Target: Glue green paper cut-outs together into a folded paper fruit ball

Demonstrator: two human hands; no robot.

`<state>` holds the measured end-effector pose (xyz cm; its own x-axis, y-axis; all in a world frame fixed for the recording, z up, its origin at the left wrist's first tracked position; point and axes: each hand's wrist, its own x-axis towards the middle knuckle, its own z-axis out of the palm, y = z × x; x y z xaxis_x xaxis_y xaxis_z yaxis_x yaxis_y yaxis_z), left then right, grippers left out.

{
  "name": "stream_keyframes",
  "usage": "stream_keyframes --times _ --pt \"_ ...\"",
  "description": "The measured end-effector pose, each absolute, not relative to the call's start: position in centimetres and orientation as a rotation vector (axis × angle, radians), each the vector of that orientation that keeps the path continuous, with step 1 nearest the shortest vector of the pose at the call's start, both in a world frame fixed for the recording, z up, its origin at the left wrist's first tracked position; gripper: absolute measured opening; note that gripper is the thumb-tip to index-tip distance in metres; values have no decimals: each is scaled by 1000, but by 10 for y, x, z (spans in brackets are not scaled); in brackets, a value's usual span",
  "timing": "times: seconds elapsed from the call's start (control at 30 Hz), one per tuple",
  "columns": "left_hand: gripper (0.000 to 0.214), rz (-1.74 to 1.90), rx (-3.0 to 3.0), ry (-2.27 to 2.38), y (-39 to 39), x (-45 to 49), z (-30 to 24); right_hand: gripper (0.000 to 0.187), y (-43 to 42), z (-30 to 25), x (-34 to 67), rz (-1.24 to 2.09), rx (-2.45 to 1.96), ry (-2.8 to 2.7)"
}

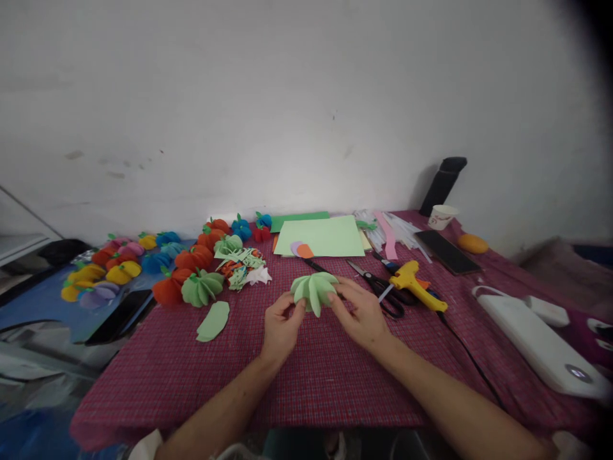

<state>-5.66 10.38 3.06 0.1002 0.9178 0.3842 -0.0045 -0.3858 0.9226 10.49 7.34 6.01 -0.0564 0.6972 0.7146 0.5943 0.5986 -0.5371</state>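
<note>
Between my two hands, just above the tablecloth, is a light green paper pumpkin made of folded, fanned-out leaves. My left hand pinches its left side with thumb and fingers. On its right side my right hand grips the edge in the same way. No stem shows on top of it. To the left lie light green paper cutouts, and beyond them a finished-looking green paper pumpkin with a stem. Close to my right hand are black scissors and a yellow glue gun with a glue stick.
Colourful paper pumpkins crowd the left side beside a heap of paper scraps. Green paper sheets lie at the back. On the right are a phone, a paper cup, a white power bank and the glue gun's cord.
</note>
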Motion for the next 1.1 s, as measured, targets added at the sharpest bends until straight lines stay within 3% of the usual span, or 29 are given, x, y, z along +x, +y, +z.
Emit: stream_keyframes --times 0.3,0.47,0.57,0.9,1.1 --pt "15 1390 1594 939 104 -57 29 12 77 50 106 104 -1121 -1689" --pt "15 1384 1581 954 104 -57 28 23 80 44 106 186 -1225 -1537" --pt "15 1380 1580 948 105 -57 27 14 81 45 107 133 -1148 -1639" --pt "17 1357 1608 998 107 -57 26 29 74 56 105 115 -1169 -1777" --pt "18 1344 1593 1012 108 -57 25 14 80 50 105 142 -1171 -1708"
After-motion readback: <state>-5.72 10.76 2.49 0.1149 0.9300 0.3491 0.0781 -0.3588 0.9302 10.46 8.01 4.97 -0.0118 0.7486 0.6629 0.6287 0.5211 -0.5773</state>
